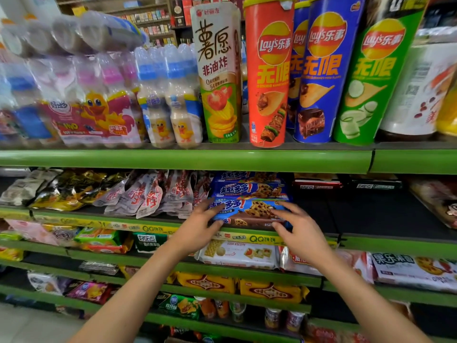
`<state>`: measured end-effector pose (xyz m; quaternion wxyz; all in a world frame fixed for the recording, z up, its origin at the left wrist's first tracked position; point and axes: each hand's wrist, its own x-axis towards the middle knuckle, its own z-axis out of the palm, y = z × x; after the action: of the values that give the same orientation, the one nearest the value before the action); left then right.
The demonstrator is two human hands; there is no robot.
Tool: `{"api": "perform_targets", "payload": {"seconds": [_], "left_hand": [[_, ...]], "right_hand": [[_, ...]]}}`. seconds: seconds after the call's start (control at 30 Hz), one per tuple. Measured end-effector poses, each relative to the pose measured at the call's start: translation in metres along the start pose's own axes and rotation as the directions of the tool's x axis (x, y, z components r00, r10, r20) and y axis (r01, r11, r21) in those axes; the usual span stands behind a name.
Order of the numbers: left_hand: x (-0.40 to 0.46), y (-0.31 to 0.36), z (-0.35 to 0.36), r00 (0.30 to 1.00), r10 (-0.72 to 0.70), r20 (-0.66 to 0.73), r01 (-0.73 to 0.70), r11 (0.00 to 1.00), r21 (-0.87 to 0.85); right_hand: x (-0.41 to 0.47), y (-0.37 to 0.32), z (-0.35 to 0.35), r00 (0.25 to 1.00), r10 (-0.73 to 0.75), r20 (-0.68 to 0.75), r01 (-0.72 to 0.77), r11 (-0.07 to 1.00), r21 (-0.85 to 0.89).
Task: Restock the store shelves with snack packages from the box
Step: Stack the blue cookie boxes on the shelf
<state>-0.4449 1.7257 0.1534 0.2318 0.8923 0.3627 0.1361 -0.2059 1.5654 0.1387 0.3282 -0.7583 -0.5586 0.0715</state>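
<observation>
Green metal shelving unit [185, 160] fills view, tiers stacked above & below hand level. Yellow price strips [148, 228] on shelf edge just under the hands. Pale floor [29, 323] at bottom, left of the forearms. Behind, up top: wooden wall rack [150, 18] w/ small boxes. Lighting even, indoor.

There is a single view, from a wide-angle camera worn on the person's head. It faces straight into green-edged store shelves [185, 160] at close range, tilted somewhat downward. Both forearms reach in from the bottom edge. The top-left corner is blurred, perhaps from head motion, and straight shelf lines bow near the borders.
</observation>
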Motion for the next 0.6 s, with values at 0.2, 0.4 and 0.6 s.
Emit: {"api": "perform_targets", "payload": {"seconds": [0.2, 0.4, 0.6], "left_hand": [[0.001, 0.010, -0.005, 0.987, -0.148, -0.061, 0.134, 0.973, -0.185], [0.002, 0.013, -0.001, 0.992, -0.126, -0.022, 0.122, 0.981, -0.153], [0.002, 0.012, 0.000, 0.989, -0.148, -0.026, 0.140, 0.972, -0.189]], "right_hand": [[0.025, 0.001, -0.018, 0.945, 0.308, 0.111, -0.327, 0.899, 0.291], [0.030, -0.007, -0.014, 0.933, 0.300, 0.198, -0.339, 0.918, 0.208], [0.030, -0.007, -0.021, 0.916, 0.269, 0.296, -0.342, 0.911, 0.232]]}}
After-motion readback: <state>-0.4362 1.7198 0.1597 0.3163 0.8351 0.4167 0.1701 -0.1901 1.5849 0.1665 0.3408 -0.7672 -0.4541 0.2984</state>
